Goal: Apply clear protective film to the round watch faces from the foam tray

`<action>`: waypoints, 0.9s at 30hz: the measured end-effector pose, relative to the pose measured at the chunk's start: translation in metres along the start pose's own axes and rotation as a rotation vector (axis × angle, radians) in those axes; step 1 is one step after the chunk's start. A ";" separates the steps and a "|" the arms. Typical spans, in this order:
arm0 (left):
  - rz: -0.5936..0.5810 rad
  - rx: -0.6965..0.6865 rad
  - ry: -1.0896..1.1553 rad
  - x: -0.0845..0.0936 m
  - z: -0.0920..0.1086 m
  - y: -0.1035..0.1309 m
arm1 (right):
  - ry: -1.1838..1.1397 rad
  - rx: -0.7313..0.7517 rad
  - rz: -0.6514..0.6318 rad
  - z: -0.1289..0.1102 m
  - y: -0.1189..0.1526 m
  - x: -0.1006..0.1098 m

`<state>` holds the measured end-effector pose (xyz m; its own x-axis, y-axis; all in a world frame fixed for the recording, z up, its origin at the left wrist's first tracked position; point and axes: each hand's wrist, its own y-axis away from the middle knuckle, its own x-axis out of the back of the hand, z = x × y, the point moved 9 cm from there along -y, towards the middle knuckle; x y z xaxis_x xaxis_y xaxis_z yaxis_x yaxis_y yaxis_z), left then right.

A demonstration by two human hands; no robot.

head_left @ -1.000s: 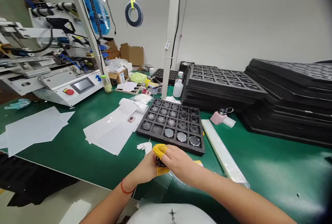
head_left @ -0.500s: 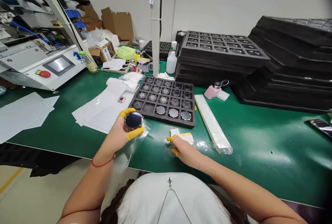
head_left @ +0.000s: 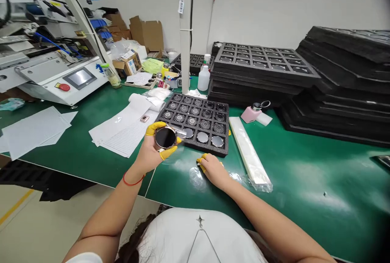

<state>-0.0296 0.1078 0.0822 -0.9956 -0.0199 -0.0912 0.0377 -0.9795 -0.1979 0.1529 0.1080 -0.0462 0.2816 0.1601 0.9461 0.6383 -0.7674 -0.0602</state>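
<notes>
My left hand (head_left: 148,152), in yellow finger cots, grips a round smartwatch body (head_left: 165,138) by its rim. Its dark glass face is turned up towards me. A clear, shiny strip shows at the far right side of the watch, and I cannot tell whether it is attached. My right hand (head_left: 212,168), also in yellow finger cots, rests low on the green bench with its fingers curled in; what they hold is hidden. Clear round film (head_left: 197,178) lies by that hand. Beyond both hands sits a black foam tray (head_left: 210,148) with several round watch parts in its pockets.
A long white plastic-wrapped pack (head_left: 250,149) lies right of the tray, near a pink bottle (head_left: 251,114). Stacked black trays (head_left: 243,86) stand behind. Printed sheets (head_left: 117,133) and a machine with a screen (head_left: 79,77) are at left. A white post (head_left: 185,43) rises behind the tray.
My left hand has moved right with the watch, now overlapping the tray's front corner. My right hand has closed over the white and yellow pieces seen earlier, and clear film now shows beside it.
</notes>
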 end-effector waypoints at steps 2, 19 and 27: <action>-0.076 -0.054 -0.008 -0.008 -0.007 -0.013 | -0.019 -0.010 0.029 0.003 0.003 0.003; -0.619 -0.129 -0.529 -0.037 -0.081 -0.033 | -0.122 -0.006 0.316 0.041 0.044 0.033; -0.546 -0.158 -0.802 0.036 -0.096 0.002 | -0.081 -0.178 0.520 0.091 0.099 0.036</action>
<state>-0.0574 0.1239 -0.0149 -0.6399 0.2402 0.7299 -0.4924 -0.8575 -0.1494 0.2909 0.0944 -0.0465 0.5856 -0.2264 0.7783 0.2715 -0.8500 -0.4515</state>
